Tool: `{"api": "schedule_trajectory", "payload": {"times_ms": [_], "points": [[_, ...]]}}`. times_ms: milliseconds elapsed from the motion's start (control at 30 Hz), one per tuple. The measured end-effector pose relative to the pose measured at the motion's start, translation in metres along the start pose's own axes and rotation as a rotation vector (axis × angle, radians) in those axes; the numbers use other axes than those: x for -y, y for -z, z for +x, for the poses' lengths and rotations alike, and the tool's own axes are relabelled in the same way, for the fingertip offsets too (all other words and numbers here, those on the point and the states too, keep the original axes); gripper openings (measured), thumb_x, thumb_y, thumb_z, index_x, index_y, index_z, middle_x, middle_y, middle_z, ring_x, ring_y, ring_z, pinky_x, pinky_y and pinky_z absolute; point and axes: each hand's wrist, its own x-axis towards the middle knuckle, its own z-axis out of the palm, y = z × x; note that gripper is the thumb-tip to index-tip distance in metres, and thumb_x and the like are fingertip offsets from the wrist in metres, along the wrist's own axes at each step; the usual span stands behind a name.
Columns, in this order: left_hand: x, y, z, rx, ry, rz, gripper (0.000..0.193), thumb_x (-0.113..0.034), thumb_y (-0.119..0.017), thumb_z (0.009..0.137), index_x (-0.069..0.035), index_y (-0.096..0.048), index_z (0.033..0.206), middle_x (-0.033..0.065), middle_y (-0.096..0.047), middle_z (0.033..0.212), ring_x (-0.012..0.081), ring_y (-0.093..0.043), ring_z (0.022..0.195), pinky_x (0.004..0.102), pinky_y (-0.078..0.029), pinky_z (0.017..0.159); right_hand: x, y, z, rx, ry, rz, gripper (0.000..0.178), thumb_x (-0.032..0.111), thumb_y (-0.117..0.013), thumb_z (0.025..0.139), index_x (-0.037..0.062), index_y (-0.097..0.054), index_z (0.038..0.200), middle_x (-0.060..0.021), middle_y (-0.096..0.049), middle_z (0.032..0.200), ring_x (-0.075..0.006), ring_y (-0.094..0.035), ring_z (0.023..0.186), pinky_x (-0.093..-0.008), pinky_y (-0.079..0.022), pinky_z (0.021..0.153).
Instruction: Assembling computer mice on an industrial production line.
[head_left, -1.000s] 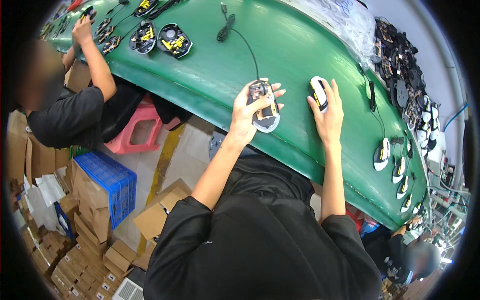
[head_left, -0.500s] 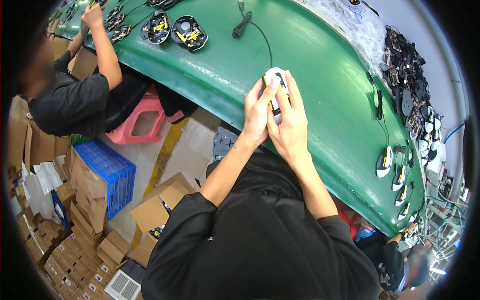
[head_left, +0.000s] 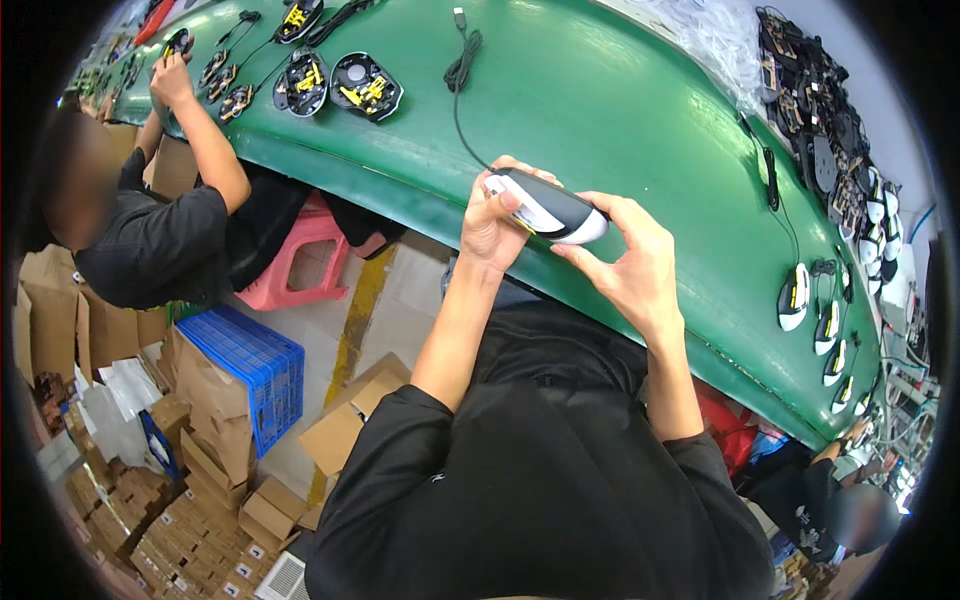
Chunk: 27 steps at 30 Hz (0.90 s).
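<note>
A black, white and yellow computer mouse (head_left: 562, 210) is held above the near edge of the green work table (head_left: 600, 110), turned on its side. My left hand (head_left: 486, 222) grips its cable end, thumb along the pale side and fingers behind. Around the rounded white rear end my right hand (head_left: 645, 255) closes with thumb and fingertips. From the mouse's front a dark cable (head_left: 461, 122) runs to a tied coil (head_left: 462, 70) and a plug lying on the table.
Opened mouse shells (head_left: 366, 87) with yellow parts lie to the left, near a co-worker's raised hand (head_left: 172, 80). Several finished-looking mice (head_left: 793, 298) line the right side. Black parts are heaped (head_left: 815, 120) at far right. A pink stool (head_left: 300, 260) and blue crate (head_left: 265, 375) stand below left.
The mouse has turned from pointing away to lying crosswise, with its side showing. My right hand has shifted right to its rear end, and my hands have moved apart.
</note>
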Motion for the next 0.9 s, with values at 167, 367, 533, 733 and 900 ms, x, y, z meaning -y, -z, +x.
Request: {"api": "schedule_trajectory", "payload": {"times_ms": [167, 367, 533, 733, 900], "points": [[0.014, 0.011, 0.004, 0.023, 0.032, -0.229, 0.042, -0.008, -0.081, 0.067, -0.01, -0.061, 0.105, 0.0065, -0.065, 0.099, 0.0283, -0.062, 0.097, 0.0442, -0.05, 0.095, -0.005, -0.004, -0.004, -0.035, 0.093, 0.028, 0.043, 0.02, -0.084, 0.068, 0.0022, -0.067, 0.103, -0.0133, -0.069, 0.09, -0.026, -0.069, 0.08, -0.0328, -0.053, 0.072], [-0.007, -0.033, 0.009, -0.18, 0.026, 0.802, 0.032, -0.02, -0.065, 0.091, 0.002, -0.06, 0.114, 0.0097, -0.068, 0.103, 0.0135, -0.064, 0.092, 0.0274, -0.051, 0.082, -0.046, 0.028, -0.021, -0.228, -0.45, 0.396, 0.042, 0.013, -0.079, 0.078, -0.0061, -0.063, 0.112, -0.0056, -0.069, 0.091, -0.0096, -0.062, 0.079, -0.0225, -0.049, 0.071], [-0.088, -0.004, 0.008, -0.56, -0.53, 1.168, 0.017, -0.014, -0.065, 0.092, 0.0, -0.063, 0.101, 0.0076, -0.069, 0.087, 0.013, -0.066, 0.078, 0.0263, -0.053, 0.07, -0.16, 0.13, -0.097, -0.632, -0.725, 0.681, 0.039, 0.019, -0.059, 0.093, -0.004, -0.057, 0.124, -0.0119, -0.062, 0.122, -0.0214, -0.061, 0.11, -0.0374, -0.048, 0.094], [-0.221, 0.041, 0.046, -1.095, -0.514, 1.921, 0.057, -0.044, -0.072, 0.079, 0.003, -0.059, 0.109, 0.0189, -0.068, 0.09, 0.0327, -0.066, 0.087, 0.0397, -0.05, 0.081, -0.136, 0.139, -0.098, -0.729, -0.507, -1.01, 0.042, 0.031, -0.07, 0.085, 0.0028, -0.066, 0.116, -0.0188, -0.067, 0.11, -0.0356, -0.063, 0.099, -0.0415, -0.048, 0.09], [-0.23, 0.074, 0.07, -0.984, -0.556, 2.009, 0.056, -0.041, -0.072, 0.078, 0.003, -0.059, 0.112, 0.0233, -0.067, 0.092, 0.0377, -0.065, 0.09, 0.0423, -0.049, 0.081, -0.04, 0.009, 0.022, -0.342, -0.369, -0.101, 0.04, 0.018, -0.07, 0.085, 0.0079, -0.061, 0.123, -0.0092, -0.067, 0.111, -0.0163, -0.063, 0.094, -0.0304, -0.051, 0.082]]}}
